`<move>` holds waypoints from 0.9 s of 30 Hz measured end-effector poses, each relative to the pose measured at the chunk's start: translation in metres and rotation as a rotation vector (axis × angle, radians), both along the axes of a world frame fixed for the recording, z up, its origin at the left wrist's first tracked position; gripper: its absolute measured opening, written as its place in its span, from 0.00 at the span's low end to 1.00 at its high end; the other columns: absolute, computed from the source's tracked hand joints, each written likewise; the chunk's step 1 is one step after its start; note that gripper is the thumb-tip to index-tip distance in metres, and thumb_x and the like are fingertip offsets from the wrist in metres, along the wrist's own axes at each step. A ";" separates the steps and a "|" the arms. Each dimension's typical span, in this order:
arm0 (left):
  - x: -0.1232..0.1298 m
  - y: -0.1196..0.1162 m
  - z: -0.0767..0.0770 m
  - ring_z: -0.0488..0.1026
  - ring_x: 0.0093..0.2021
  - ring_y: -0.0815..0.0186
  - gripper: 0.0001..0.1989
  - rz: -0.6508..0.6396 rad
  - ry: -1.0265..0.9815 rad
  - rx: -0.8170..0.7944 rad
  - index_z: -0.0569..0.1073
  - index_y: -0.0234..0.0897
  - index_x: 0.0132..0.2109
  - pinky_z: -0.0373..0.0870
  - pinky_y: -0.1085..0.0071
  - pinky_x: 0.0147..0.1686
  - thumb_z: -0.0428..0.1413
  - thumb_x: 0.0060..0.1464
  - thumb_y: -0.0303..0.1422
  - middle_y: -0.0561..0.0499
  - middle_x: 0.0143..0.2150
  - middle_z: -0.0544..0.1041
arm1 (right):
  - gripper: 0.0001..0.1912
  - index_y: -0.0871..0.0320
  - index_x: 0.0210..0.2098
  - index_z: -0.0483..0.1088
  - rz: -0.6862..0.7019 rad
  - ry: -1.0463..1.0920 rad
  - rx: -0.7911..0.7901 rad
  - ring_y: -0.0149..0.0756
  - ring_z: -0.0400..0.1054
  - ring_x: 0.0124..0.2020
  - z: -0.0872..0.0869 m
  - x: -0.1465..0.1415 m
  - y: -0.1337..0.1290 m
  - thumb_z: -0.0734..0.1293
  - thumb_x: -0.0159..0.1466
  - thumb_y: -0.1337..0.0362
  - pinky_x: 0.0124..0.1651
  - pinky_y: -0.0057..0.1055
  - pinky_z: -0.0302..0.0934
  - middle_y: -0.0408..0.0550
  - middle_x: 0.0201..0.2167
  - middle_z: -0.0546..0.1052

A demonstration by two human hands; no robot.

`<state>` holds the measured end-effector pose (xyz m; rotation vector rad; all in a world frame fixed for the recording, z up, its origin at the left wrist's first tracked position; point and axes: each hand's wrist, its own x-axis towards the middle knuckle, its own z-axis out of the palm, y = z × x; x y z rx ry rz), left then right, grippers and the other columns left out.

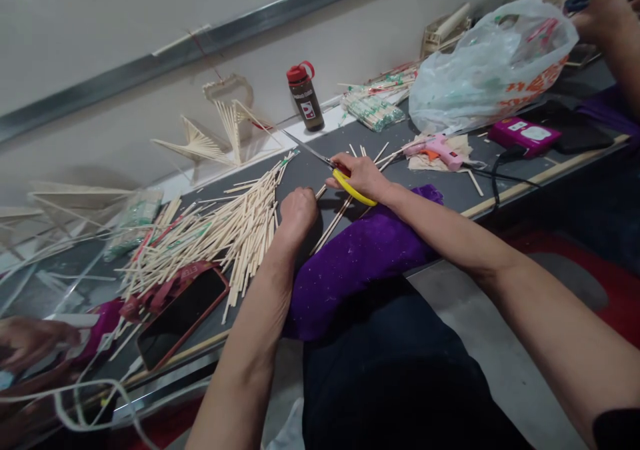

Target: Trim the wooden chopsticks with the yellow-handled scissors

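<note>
My right hand (364, 175) grips yellow-handled scissors (354, 190), their blades pointing up and left. My left hand (300, 211) is closed beside them, with the end of a wooden stick (321, 192) showing past its fingers toward my right hand. A big loose pile of thin wooden sticks (215, 227) lies just left of my left hand. A few more sticks (332, 227) rest on the grey table under my hands. A purple cloth (355, 257) covers the table's near edge and hangs below my wrists.
A phone (183, 317) lies at the near edge left. A bottle (306, 100), stick packets (375, 107) and stick models (220, 133) stand along the wall. Right are a pink glue gun (437, 150), plastic bag (490, 70) and purple box (523, 135). Other people's hands (37, 343) show at both sides.
</note>
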<state>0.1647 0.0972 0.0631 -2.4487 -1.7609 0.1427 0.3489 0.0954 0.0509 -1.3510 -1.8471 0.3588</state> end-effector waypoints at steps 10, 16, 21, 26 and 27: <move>0.009 -0.011 0.002 0.76 0.49 0.47 0.19 0.005 0.014 0.023 0.76 0.27 0.48 0.71 0.57 0.45 0.41 0.62 0.23 0.29 0.44 0.77 | 0.20 0.60 0.46 0.72 0.024 0.028 0.004 0.30 0.61 0.29 0.001 -0.001 -0.001 0.69 0.58 0.54 0.36 0.28 0.54 0.41 0.27 0.70; -0.011 0.008 -0.001 0.76 0.39 0.54 0.11 -0.041 -0.401 0.130 0.77 0.33 0.38 0.70 0.60 0.42 0.49 0.59 0.27 0.40 0.35 0.77 | 0.22 0.62 0.44 0.72 0.037 0.111 0.034 0.29 0.59 0.28 0.006 0.000 -0.001 0.69 0.56 0.52 0.35 0.28 0.53 0.40 0.26 0.69; -0.034 0.034 0.005 0.73 0.31 0.67 0.05 -0.066 -1.479 0.120 0.72 0.39 0.39 0.73 0.68 0.38 0.54 0.57 0.33 0.52 0.31 0.75 | 0.23 0.62 0.43 0.71 0.019 0.222 0.066 0.29 0.57 0.28 0.008 0.004 0.000 0.68 0.57 0.50 0.35 0.28 0.53 0.40 0.26 0.67; -0.034 0.038 0.004 0.75 0.33 0.70 0.08 -0.126 -1.883 -0.013 0.65 0.40 0.39 0.74 0.69 0.42 0.57 0.55 0.32 0.53 0.34 0.75 | 0.25 0.61 0.43 0.70 0.040 0.236 0.069 0.28 0.56 0.28 0.005 0.005 0.000 0.67 0.58 0.47 0.36 0.29 0.53 0.40 0.26 0.67; -0.031 0.036 0.004 0.74 0.32 0.70 0.08 -0.119 -1.879 -0.017 0.64 0.41 0.39 0.74 0.70 0.41 0.57 0.54 0.30 0.54 0.33 0.74 | 0.24 0.61 0.43 0.70 0.043 0.230 0.064 0.28 0.56 0.28 0.004 0.005 0.000 0.67 0.58 0.47 0.36 0.29 0.53 0.39 0.26 0.67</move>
